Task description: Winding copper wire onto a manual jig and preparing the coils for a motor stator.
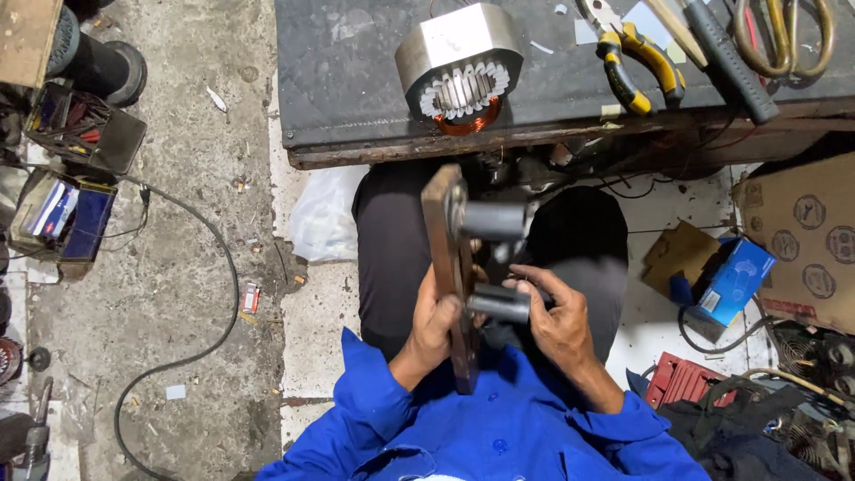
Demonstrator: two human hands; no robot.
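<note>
Over my lap I hold a narrow brown wooden board [444, 240] on edge, with two grey cylindrical pegs sticking out to the right: an upper peg [492, 220] and a lower peg [500, 304]. My left hand [434, 322] grips the board's lower part from the left. My right hand [554, 313] wraps its fingers around the lower peg. On the dark workbench [356, 80] ahead stands a metal motor stator [460, 62] with white slot liners and a copper winding at its bottom.
Yellow-handled pliers [639, 64], a black-handled tool [730, 61] and scissors [785, 37] lie at the bench's right end. A blue box [736, 281] and cardboard [806, 236] sit on the floor at right. Open boxes of parts [64, 209] and a black cable [205, 294] are at left.
</note>
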